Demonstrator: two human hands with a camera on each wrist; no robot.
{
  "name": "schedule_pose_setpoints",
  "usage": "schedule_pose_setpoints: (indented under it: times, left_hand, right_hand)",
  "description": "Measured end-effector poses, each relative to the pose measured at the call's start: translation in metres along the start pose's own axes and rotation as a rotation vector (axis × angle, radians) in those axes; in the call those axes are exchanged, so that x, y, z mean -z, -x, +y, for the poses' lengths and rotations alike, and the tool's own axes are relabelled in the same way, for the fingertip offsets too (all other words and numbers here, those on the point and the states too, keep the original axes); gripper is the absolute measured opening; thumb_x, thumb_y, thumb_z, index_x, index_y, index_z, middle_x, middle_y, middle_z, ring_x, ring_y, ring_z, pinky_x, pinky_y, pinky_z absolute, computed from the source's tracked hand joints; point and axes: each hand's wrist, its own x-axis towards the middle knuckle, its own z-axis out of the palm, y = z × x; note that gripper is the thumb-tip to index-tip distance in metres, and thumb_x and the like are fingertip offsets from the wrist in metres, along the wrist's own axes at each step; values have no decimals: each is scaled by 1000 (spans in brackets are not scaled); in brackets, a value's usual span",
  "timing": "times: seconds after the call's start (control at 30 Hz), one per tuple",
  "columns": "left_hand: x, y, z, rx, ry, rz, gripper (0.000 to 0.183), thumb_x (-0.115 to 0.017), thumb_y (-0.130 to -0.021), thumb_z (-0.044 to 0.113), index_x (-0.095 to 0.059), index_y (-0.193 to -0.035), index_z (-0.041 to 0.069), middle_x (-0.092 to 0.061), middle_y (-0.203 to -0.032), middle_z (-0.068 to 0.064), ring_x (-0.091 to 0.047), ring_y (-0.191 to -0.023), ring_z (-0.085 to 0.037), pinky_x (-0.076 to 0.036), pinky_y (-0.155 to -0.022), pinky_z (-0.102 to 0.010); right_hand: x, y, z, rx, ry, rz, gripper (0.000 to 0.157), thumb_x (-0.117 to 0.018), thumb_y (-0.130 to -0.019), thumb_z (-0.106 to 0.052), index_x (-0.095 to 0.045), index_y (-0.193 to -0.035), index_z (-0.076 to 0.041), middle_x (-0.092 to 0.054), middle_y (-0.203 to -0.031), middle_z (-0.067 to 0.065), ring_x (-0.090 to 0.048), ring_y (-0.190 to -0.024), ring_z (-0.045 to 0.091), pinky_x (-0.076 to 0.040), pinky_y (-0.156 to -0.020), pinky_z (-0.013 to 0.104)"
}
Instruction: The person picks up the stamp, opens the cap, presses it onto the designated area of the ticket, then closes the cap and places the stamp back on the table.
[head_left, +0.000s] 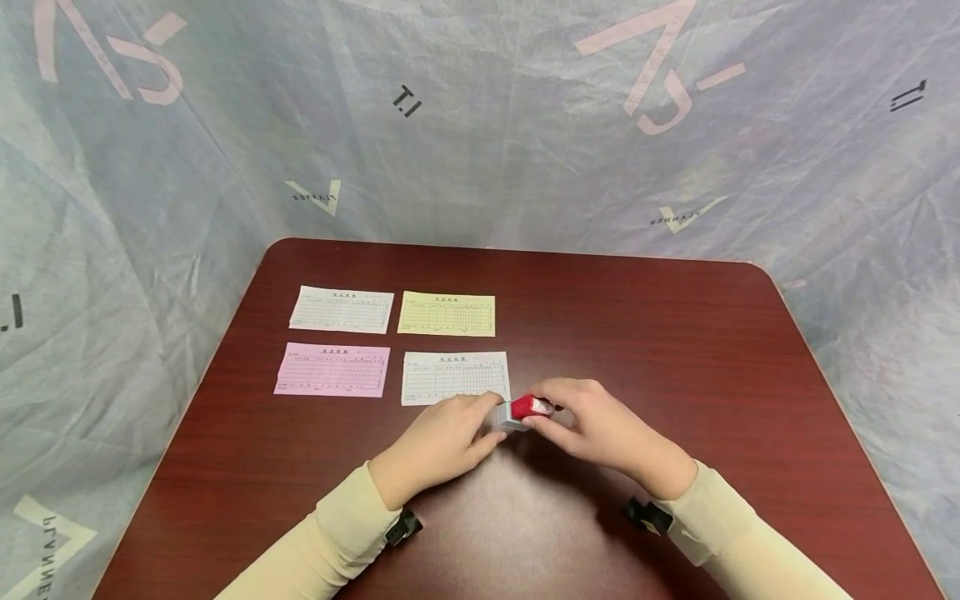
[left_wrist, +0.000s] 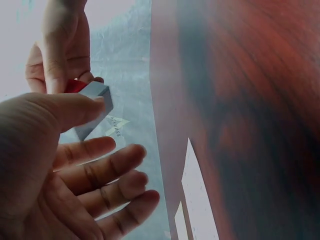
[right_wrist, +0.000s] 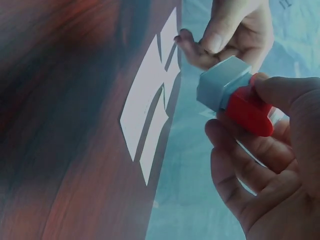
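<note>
A small stamp with a red body (head_left: pixel 527 407) and a boxy grey cap (right_wrist: pixel 223 82) is held up between my two hands over the table. My right hand (head_left: pixel 611 429) pinches the red body, thumb on one side and fingers on the other. From the left, my left hand (head_left: pixel 442 437) has thumb and index finger at the sides of the grey cap, the thumb (left_wrist: pixel 85 107) lying across it in the left wrist view. The other left fingers are loosely spread. Just beyond the hands lies a white printed slip (head_left: pixel 454 377), its near right corner partly covered by the left fingers.
A pink slip (head_left: pixel 332 370), a yellow slip (head_left: pixel 447 314) and another white slip (head_left: pixel 342 310) lie on the left half of the dark red wooden table (head_left: pixel 660 333). Grey printed sheeting (head_left: pixel 480 125) hangs round the table's far side and both flanks.
</note>
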Motion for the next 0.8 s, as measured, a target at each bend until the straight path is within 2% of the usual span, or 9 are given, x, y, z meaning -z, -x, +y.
schedule_pose_setpoints:
  times: [0.17,0.53,0.67,0.8]
  left_hand:
    - [2,-1,2,-47,-7,25,16,-71,-94,23,-57,-94,16,-48,-74,11,-50,-70,-12,-45,-63,-33]
    - [1,-4,2,-95,-16,46,19,-72,-93,25,-55,-90,17,-44,-71,12,-47,-66,-9,-43,-60,-30]
    - [0,-4,1,-106,-32,53,16,-71,-93,24,-57,-91,16,-47,-74,11,-48,-69,-10,-44,-62,-30]
    - [0,-4,0,-117,-29,67,15,-72,-92,24,-62,-97,14,-57,-83,7,-52,-76,-11,-47,-66,-31]
  right_hand:
    - [0,-1,-3,25,-21,11,18,-77,-92,-14,-70,-109,-11,-67,-97,-9,-62,-85,4,-53,-76,22]
    - [1,1,-3,23,-9,22,21,-78,-92,-15,-70,-111,-11,-68,-98,-8,-63,-86,5,-53,-77,23]
    - [1,2,-3,16,-7,19,21,-79,-91,-15,-70,-110,-10,-67,-96,-8,-61,-81,4,-54,-70,25]
    - [1,2,-2,26,-36,10,24,-79,-90,-11,-70,-112,-9,-68,-93,-8,-59,-75,2,-54,-60,28]
